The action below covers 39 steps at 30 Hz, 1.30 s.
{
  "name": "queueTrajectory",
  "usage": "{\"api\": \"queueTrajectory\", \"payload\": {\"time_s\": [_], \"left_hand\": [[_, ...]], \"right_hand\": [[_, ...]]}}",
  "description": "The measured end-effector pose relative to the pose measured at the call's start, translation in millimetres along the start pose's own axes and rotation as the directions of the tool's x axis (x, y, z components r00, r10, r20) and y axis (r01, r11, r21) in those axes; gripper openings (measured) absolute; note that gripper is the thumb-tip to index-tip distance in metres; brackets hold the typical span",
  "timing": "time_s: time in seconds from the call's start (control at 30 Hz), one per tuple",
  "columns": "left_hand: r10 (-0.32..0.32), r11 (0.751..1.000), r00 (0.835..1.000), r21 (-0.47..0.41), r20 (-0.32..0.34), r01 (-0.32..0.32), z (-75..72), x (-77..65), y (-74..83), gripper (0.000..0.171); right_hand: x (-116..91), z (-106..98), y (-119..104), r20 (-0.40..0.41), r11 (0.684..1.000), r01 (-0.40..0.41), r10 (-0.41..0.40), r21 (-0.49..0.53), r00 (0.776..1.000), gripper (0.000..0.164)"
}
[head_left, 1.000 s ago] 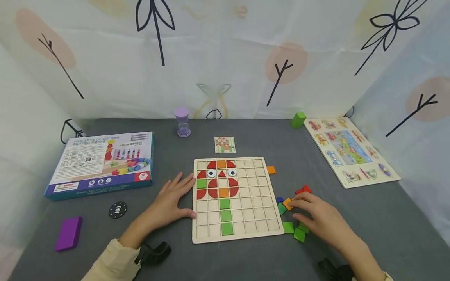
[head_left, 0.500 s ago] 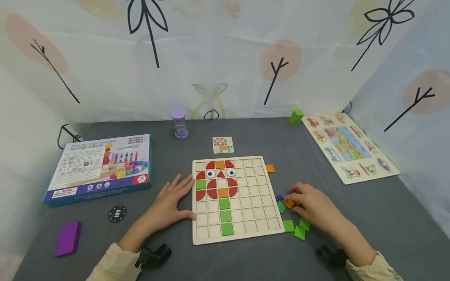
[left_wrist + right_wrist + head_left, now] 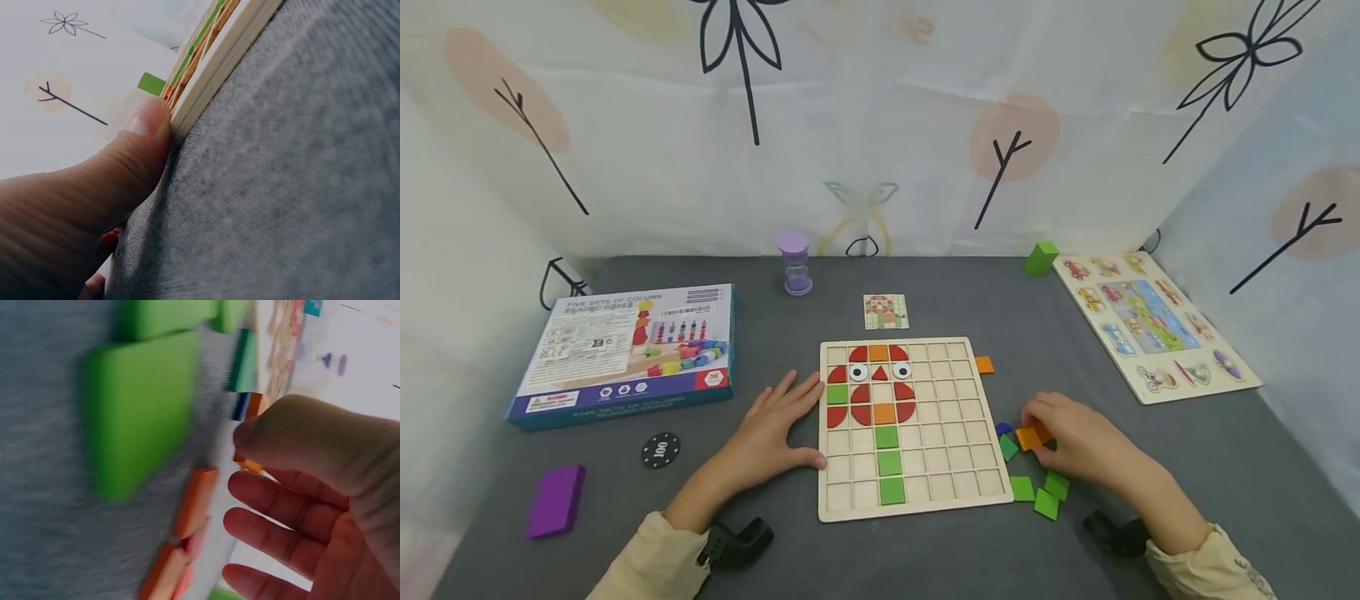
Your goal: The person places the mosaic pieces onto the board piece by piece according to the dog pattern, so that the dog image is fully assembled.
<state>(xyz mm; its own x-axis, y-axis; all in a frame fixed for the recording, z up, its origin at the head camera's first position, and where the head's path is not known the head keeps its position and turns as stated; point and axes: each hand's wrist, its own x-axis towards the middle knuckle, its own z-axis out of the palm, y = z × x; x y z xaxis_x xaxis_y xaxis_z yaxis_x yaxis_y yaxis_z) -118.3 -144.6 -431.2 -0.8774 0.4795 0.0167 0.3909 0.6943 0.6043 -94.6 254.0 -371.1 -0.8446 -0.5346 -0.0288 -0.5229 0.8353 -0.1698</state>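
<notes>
A wooden grid board [image 3: 955, 467] carries red, orange and green tiles and two eye tiles. My left hand [image 3: 775, 433] rests at its left edge, fingers spread and straight; in the left wrist view the thumb [image 3: 147, 125] lies against the board's side. Beside the board's right edge, my right hand [image 3: 1071, 433] pinches an orange tile [image 3: 1027, 439] between thumb and forefinger. Its other fingers are loosely bent in the right wrist view. Near that hand lie green tiles [image 3: 1047, 503], a dark green tile [image 3: 1008, 448] and a blue piece [image 3: 1003, 428]. More orange tiles [image 3: 197, 500] lie below the fingers.
A small pattern card [image 3: 886, 312] lies behind the board, with a purple hourglass [image 3: 795, 265] to its left. A boxed set [image 3: 625, 358], a black chip [image 3: 660, 450] and a purple block [image 3: 555, 502] are at left. A picture puzzle [image 3: 1150, 325] and green block [image 3: 1041, 258] stand back right.
My right hand has come down into the loose tiles, its fingers closing on an orange tile, which has moved slightly. The left hand stays at the board's edge.
</notes>
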Motion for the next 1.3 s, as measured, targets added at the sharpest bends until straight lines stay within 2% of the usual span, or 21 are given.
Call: {"api": "queueTrajectory", "payload": {"time_s": [0.13, 0.3, 0.47, 0.6, 0.77, 1.03, 1.17, 1.3], "left_hand": [[0.006, 1.0, 1.0, -0.005, 0.004, -0.006, 1.5, 2.2, 0.2, 0.098], [0.0, 1.0, 1.0, -0.007, 0.001, 0.0, 1.0, 1.9, 0.0, 0.098], [0.004, 1.0, 1.0, -0.017, -0.012, -0.004, 0.2, 0.4, 0.7, 0.1], [0.01, 1.0, 1.0, -0.012, -0.018, -0.01, 0.6, 0.3, 1.3, 0.099], [0.012, 1.0, 1.0, -0.018, -0.009, -0.012, 0.0, 0.8, 3.4, 0.098], [-0.002, 1.0, 1.0, -0.021, -0.005, 0.002, -1.2, 0.4, 3.0, 0.099], [-0.012, 1.0, 1.0, -0.012, 0.008, 0.012, -0.4, 1.0, 2.0, 0.098], [-0.017, 1.0, 1.0, -0.006, 0.016, 0.017, -0.2, 1.3, 1.5, 0.098]], "right_hand": [[10, -4, -12, -0.022, 0.999, 0.004, -0.003, 0.042, 1.0, 0.022], [40, 1, -45, -0.05, 0.998, 0.058, -0.056, 0.029, 0.997, 0.022], [68, 10, -79, -0.002, 0.998, 0.059, -0.059, -0.01, 0.998, 0.022], [80, 14, -93, 0.051, 0.998, 0.041, -0.039, -0.048, 0.998, 0.02], [83, 18, -95, 0.067, 0.995, 0.047, -0.041, -0.09, 0.997, 0.019], [81, 20, -96, 0.041, 0.994, 0.097, -0.094, -0.059, 0.995, 0.02], [76, 18, -91, 0.035, 0.997, 0.067, -0.066, -0.035, 0.997, 0.024], [61, 10, -76, 0.001, 1.0, 0.003, -0.003, -0.011, 1.0, 0.029]]}}
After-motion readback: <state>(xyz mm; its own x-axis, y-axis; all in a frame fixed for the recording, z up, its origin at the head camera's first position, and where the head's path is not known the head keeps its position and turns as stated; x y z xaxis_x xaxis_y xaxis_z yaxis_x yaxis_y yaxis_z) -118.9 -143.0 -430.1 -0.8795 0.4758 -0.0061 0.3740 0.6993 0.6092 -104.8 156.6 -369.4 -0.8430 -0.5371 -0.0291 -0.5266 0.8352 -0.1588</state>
